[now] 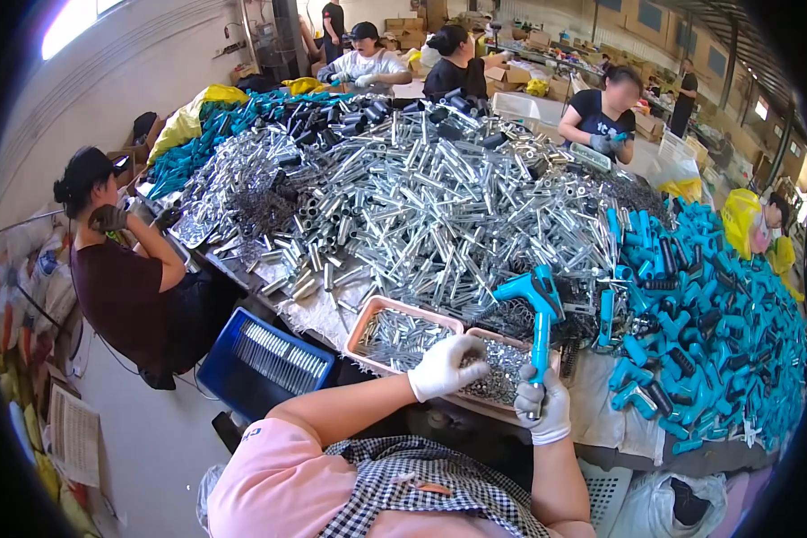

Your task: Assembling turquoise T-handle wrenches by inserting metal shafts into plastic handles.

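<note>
My right hand [543,408], in a white glove with grey fingertips, grips the lower end of a teal, pistol-shaped tool body [542,325]. The tool stands upright, its wider angled head at the top and a dark patch on that head's side. My left hand [448,366], also gloved, is over the inner edges of two shallow pinkish bins. Its fingers curl toward the thumb; whatever they may pinch is too small to make out. Short metal pins fill the left bin [360,334]. Small metal parts [495,372] lie in the right bin, beside the tool.
Metal tubes [421,197] are heaped across the table, with teal tool bodies [690,323] piled at right. A blue crate [220,363] holding rows of metal rods stands at lower left. Several co-workers sit around the table, one [121,269] close on the left.
</note>
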`<state>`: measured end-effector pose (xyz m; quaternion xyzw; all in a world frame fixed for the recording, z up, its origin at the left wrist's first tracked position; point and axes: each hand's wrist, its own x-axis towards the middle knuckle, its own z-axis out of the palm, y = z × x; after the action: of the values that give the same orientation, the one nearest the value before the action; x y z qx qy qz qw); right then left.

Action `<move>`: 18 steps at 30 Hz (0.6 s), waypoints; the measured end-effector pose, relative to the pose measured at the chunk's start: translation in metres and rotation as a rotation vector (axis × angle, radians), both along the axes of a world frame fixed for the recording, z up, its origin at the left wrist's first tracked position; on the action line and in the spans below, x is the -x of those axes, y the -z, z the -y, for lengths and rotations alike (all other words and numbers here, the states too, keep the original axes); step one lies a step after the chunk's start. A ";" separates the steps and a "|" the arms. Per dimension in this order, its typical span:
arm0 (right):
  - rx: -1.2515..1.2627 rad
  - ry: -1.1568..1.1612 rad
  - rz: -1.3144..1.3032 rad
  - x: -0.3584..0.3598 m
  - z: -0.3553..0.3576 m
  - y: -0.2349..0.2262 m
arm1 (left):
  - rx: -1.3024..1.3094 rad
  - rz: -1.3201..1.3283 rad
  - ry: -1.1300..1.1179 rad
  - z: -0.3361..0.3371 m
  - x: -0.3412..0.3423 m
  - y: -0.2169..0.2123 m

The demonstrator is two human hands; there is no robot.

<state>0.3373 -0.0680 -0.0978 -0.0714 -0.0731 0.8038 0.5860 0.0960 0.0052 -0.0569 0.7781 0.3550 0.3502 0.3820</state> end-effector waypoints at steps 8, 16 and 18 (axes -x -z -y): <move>-0.018 0.064 0.076 0.005 0.004 -0.005 | -0.291 -0.167 -0.157 -0.093 -0.001 -0.026; 0.061 0.071 0.151 0.009 0.009 -0.020 | -0.458 -0.429 -0.280 -0.248 -0.047 -0.074; 0.089 0.115 0.288 0.009 0.010 -0.024 | -0.530 -0.492 -0.318 -0.290 -0.065 -0.087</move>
<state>0.3281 -0.0782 -0.0736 -0.2158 -0.1166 0.7529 0.6107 0.1609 0.2954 0.0306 0.8457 0.4494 0.2875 0.0121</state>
